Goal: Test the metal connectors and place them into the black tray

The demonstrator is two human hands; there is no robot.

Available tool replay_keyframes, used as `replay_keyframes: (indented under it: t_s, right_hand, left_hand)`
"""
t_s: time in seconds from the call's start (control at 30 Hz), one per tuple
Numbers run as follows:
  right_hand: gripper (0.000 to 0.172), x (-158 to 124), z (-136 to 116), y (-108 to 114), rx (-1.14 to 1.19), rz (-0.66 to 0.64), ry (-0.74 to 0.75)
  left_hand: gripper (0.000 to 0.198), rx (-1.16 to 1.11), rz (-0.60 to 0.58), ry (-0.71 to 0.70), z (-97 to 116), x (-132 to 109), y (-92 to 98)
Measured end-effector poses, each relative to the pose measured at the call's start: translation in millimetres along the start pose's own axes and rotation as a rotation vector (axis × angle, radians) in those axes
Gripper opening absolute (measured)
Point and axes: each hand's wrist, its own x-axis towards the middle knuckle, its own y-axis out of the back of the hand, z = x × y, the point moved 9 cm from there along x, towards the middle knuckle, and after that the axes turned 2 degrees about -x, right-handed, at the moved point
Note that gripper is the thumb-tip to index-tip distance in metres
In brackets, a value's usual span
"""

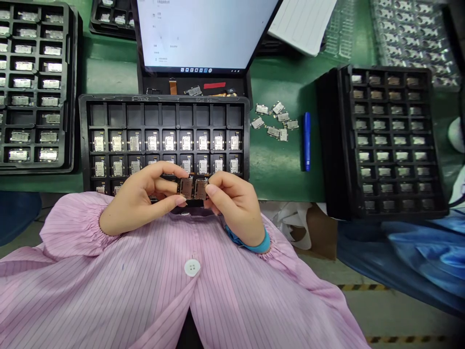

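Note:
My left hand (150,196) pinches a small circuit board with a metal card holder (186,187) between thumb and fingers. In my right hand (232,198) a second, similar circuit board (201,188) is held by thumb and forefinger. The two boards are side by side, close together, above the near part of a black compartment tray (83,140). Rows of silver-topped boards (169,142) lie in that tray, while its far row holds none. My hands hide part of the nearer rows.
Loose boards (274,131) and a blue pen (307,141) lie right of the tray. A screen (203,36) stands behind it. Filled black trays are at the left (69,87) and stacked at the right (337,145). Clear plastic trays (410,39) lie at the back right.

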Motion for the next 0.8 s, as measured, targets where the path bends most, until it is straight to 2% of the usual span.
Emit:
replay_keyframes:
  t_s: [0.07,0.13,0.23,0.33,0.4,0.47,0.57,0.67,0.8]
  right_hand:
    - [0.024,0,-4,7,-0.047,0.017,0.012]
    - [0.021,2,-11,25,-0.135,0.088,0.032]
    - [0.018,12,-25,62,-0.275,0.228,0.049]
    - [0.020,39,-34,78,-0.385,0.242,0.066]
    - [0.022,65,-35,74,-0.472,0.195,0.076]
    - [0.025,91,-31,64,-0.583,0.152,0.067]
    - [0.028,122,-21,53,-0.716,0.136,0.022]
    - [0.026,135,-11,50,-0.794,0.154,-0.027]
    - [0.026,129,-8,53,-0.799,0.193,-0.015]
  left_hand:
    - [0.035,0.090,0.036,0.005,4,-5,7.1]
    - [0.036,0.218,0.134,0.011,14,-12,25.0]
    - [0.040,0.404,0.338,-0.022,43,-21,62.5]
    - [0.038,0.576,0.436,-0.095,72,-9,86.5]
    - [0.033,0.672,0.412,-0.115,79,15,89.7]
    - [0.031,0.747,0.365,-0.106,74,44,87.3]
    - [0.032,0.873,0.355,-0.137,64,76,81.0]
    - [0.033,1.029,0.344,-0.136,55,91,73.9]
    - [0.035,1.148,0.340,-0.104,49,93,70.1]
